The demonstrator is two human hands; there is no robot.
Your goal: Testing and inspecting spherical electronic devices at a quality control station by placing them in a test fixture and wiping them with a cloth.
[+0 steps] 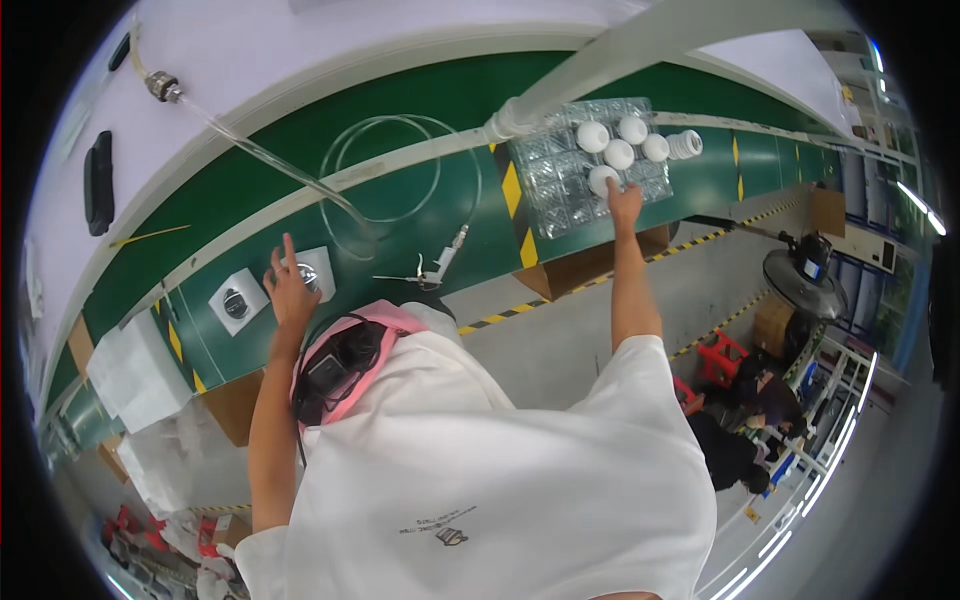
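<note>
My right hand (625, 205) stretches out to the far right, its fingertips closed on the near edge of a white round part (602, 177) on a clear plastic tray (548, 195). Several similar white round parts (619, 154) stand on that tray, and a white threaded piece (685, 145) lies at its right edge. On the left, my left hand (291, 295) has its fingers apart over a white square pad (322, 268) bearing a shiny dark disc, partly covered by the hand. Beside it lies another white square pad (256, 288) with a dark round disc (235, 304).
An air blow gun (432, 272) with a coiled clear hose (478, 185) lies mid-bench. A pale rail (400, 155) runs along the green bench, and a thick pale post (600, 65) crosses above it. White sheets (140, 370) hang at the left; a fan (805, 275) stands right.
</note>
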